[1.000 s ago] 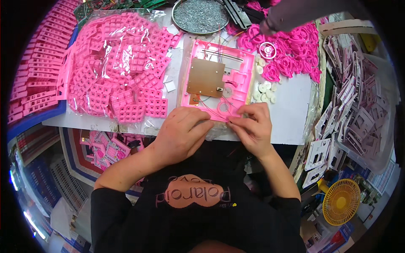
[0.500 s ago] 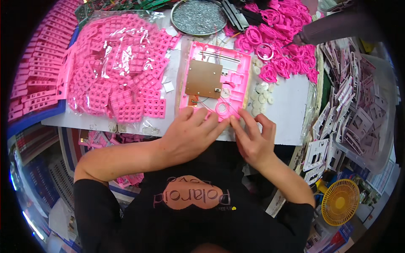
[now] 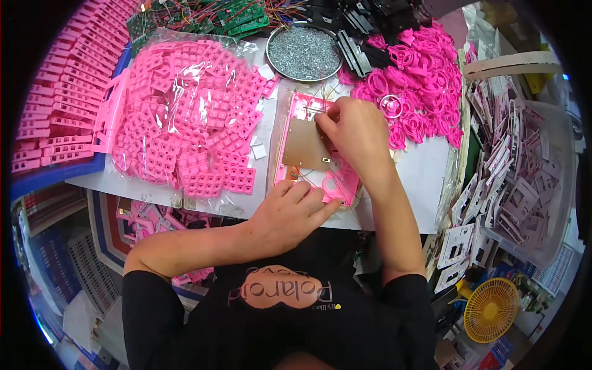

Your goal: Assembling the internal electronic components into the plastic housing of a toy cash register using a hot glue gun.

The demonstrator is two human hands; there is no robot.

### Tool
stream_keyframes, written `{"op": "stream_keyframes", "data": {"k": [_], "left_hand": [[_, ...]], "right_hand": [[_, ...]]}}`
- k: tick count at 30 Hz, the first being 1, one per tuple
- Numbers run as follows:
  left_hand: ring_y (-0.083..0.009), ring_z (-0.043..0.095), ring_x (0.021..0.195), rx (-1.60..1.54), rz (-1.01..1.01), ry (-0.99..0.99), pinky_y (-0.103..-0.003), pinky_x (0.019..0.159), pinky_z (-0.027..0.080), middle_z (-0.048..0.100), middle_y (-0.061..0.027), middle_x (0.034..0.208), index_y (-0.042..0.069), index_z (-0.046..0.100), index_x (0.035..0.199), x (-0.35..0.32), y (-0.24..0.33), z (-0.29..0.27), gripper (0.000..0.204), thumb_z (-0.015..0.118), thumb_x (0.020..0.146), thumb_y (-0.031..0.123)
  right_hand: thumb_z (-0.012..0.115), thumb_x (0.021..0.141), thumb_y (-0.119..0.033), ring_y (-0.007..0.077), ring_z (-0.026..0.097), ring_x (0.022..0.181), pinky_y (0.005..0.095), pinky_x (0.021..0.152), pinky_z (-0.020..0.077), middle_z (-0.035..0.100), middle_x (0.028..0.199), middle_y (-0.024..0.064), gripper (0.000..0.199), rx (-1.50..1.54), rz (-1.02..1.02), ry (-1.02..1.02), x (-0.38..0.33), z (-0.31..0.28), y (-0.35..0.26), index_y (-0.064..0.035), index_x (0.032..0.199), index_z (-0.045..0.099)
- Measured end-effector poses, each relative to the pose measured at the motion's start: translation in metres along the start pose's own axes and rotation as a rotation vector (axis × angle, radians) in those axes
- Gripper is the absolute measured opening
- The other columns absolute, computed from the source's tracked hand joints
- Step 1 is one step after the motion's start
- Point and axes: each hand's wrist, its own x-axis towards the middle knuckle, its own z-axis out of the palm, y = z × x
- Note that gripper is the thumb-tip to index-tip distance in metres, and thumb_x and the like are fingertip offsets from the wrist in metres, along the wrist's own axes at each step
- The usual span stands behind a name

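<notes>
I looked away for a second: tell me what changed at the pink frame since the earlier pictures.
The right hand left the near edge of the pink frame and moved up to its far end, fingertips by the brown board. The left hand stayed at the near edge. The frame kept its place beside the bag of pink parts.

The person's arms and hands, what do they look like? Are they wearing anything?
Both hands, the left hand and the right hand, are bare: no gloves, rings or watch show. The forearms are bare too. Short black sleeves of a black T-shirt cover only the upper arms.
</notes>
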Motion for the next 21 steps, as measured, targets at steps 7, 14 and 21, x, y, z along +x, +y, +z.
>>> {"op": "stream_keyframes", "data": {"k": [7, 14, 21], "left_hand": [[-0.0363, 0.062, 0.086, -0.042, -0.342, 0.269, -0.045, 0.071, 0.050, 0.060, -0.0157, 0.091, 0.005, 0.062, 0.101, 0.055, -0.068, -0.032, 0.023, 0.069, 0.083, 0.016], [-0.0355, 0.064, 0.077, 0.047, -0.534, 0.344, -0.045, 0.066, 0.051, 0.063, -0.0135, 0.086, 0.006, 0.062, 0.094, 0.086, -0.094, -0.014, 0.023, 0.072, 0.083, 0.023], [-0.0321, 0.065, 0.071, -0.096, -0.602, 0.396, -0.043, 0.065, 0.051, 0.062, -0.0130, 0.074, 0.006, 0.069, 0.103, 0.088, -0.096, -0.023, 0.030, 0.073, 0.084, 0.029]], "right_hand": [[0.069, 0.083, -0.025, 0.0354, 0.069, 0.067, 0.0452, 0.066, 0.0538, 0.070, 0.073, 0.0172, 0.025, 0.083, -0.041, 0.084, -0.002, 0.013, 0.013, -0.0008, 0.080, 0.070], [0.070, 0.082, -0.020, 0.0320, 0.066, 0.064, 0.0416, 0.062, 0.0521, 0.068, 0.072, 0.0129, 0.016, 0.200, -0.085, 0.078, -0.015, 0.009, 0.009, -0.0042, 0.084, 0.068], [0.072, 0.076, -0.009, 0.0244, 0.062, 0.082, 0.0403, 0.064, 0.0514, 0.062, 0.088, 0.0052, 0.016, 0.207, -0.591, 0.184, -0.031, 0.013, 0.012, -0.0109, 0.091, 0.067]]}}
